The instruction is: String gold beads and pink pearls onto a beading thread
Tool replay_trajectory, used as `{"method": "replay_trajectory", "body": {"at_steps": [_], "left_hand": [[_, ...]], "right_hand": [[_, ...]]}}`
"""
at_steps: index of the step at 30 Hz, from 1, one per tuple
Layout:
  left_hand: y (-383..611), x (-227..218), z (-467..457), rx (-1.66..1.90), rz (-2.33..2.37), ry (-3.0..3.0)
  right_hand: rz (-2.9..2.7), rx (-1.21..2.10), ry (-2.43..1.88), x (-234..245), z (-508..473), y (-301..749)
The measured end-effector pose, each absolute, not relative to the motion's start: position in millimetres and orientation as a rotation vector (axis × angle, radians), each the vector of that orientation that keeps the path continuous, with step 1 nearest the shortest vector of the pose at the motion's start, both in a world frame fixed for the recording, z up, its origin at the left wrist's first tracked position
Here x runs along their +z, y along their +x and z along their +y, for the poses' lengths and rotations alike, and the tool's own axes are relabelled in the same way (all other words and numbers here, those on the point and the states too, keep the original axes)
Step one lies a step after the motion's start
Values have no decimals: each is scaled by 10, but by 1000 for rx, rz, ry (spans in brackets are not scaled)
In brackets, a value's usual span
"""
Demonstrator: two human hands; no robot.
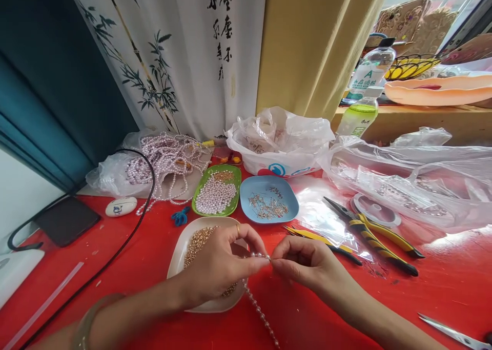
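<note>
A strand of pearly beads (258, 305) runs from my fingers down toward the table's near edge. My left hand (226, 255) pinches its upper end between thumb and forefinger, just over the rim of a white dish (176, 263) of small gold beads (197, 243). Opposite it, my right hand (305, 260) has thumb and forefinger closed at the strand's tip; what they grip is too small to make out. Beyond the hands lie a green tray (195, 200) of pale pearl and gold beads and a blue tray (250, 187) with thin metal pins and small bits.
To the right lie long-nosed pliers (378, 237), a second yellow-black tool (326, 244), a clear spool (374, 210) and scissors (453, 331). Bead strings (163, 160) and plastic bags (280, 135) line the back. A black cable (148, 201) crosses the left near a phone (67, 221).
</note>
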State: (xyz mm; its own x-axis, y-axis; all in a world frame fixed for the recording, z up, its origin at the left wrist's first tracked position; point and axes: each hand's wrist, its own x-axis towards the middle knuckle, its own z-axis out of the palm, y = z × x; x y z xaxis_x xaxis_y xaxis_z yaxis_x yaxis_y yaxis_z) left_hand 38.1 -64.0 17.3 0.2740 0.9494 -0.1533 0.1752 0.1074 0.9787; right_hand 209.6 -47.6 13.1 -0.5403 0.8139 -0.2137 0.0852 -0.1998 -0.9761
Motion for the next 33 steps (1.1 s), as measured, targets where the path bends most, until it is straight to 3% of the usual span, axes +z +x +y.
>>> {"method": "replay_trajectory", "body": {"at_steps": [33], "left_hand": [[380, 145, -632, 955, 1169, 1404]], "right_hand": [[-1372, 1823, -1146, 114, -524, 2086]]}}
